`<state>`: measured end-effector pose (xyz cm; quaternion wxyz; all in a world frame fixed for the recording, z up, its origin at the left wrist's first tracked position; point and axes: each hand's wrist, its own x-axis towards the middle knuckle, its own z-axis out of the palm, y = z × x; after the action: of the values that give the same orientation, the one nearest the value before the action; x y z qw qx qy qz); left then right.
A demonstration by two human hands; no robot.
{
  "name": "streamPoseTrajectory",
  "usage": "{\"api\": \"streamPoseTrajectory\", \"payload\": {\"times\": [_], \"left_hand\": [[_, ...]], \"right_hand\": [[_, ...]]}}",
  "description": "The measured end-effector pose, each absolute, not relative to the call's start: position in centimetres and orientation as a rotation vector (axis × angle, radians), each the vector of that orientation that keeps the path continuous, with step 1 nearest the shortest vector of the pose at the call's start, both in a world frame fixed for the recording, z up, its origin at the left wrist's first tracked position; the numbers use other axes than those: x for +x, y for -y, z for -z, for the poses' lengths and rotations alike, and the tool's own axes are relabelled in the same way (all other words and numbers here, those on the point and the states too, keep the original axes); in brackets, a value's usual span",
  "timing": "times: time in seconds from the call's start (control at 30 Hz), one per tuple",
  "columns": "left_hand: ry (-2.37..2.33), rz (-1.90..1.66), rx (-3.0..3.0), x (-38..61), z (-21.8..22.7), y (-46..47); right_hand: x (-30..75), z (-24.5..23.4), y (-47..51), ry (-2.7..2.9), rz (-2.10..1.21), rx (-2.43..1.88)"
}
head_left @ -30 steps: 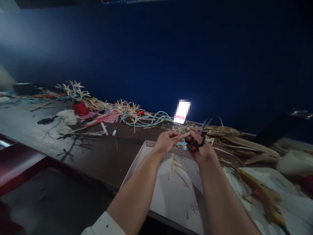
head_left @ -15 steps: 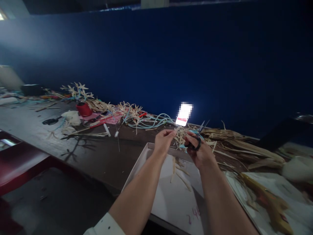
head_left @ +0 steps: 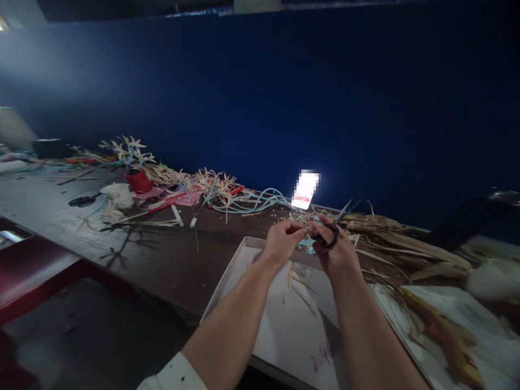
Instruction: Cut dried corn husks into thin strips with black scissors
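Note:
My left hand (head_left: 282, 241) is closed in a pinch on a thin pale straw strip (head_left: 305, 232), held above the far edge of a white shallow box (head_left: 280, 336). My right hand (head_left: 333, 246) is wrapped round the black handles of a pair of scissors (head_left: 335, 224), whose blades point up and to the right. The two hands almost touch at the fingertips. Several cut straw pieces (head_left: 298, 287) lie inside the box below them.
A long dark table (head_left: 162, 254) carries dried husks (head_left: 390, 230), straw flowers (head_left: 125, 149), blue cords (head_left: 252, 199), a red cup (head_left: 138, 181), a second pair of black scissors (head_left: 83, 201) and a lit phone (head_left: 305, 189). A dark blue wall stands behind. White paper with husks (head_left: 447, 325) lies at the right.
My hands dropped slightly and came closer together, the strip now held between them. The scissors tilted a little to the right.

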<state>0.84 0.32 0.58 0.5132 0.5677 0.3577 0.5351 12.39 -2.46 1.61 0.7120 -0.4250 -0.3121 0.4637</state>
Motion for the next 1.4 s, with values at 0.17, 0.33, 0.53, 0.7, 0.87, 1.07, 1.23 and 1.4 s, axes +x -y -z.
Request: {"api": "streamPoseTrajectory", "payload": {"times": [0.17,0.33,0.53,0.7,0.87,1.07,1.23,1.4], "left_hand": [[-0.831,-1.243,1.254,0.8,-0.7,-0.4],[-0.745,-1.255,0.971,0.5,-0.7,-0.9],[-0.729,-1.284,0.823,0.4,-0.5,-1.2],[-0.722,-1.327,0.823,0.4,-0.4,-1.2],[-0.685,-1.343,0.877,0.5,-0.1,-1.3],[-0.699,-1.317,0.902,0.3,-0.4,-1.3],[-0.719,-1.375,0.953,-0.3,-0.9,-1.3],[-0.814,-1.333,1.004,-0.9,-1.0,-1.6]], "right_hand": [[12.6,-1.4,2.3,0.709,-0.945,-1.013],[12.2,-1.7,2.6,0.824,-0.948,-1.064],[11.6,-1.5,2.9,1.015,-1.046,-1.055],[11.3,-1.1,2.7,1.050,-1.099,-0.999],[11.2,-1.2,2.7,1.070,-1.108,-1.020],[11.1,-1.5,3.0,1.089,-1.095,-1.098],[11.4,-2.2,3.7,1.256,-1.153,-1.237],[11.9,-2.7,4.2,1.398,-1.185,-1.296]]}}
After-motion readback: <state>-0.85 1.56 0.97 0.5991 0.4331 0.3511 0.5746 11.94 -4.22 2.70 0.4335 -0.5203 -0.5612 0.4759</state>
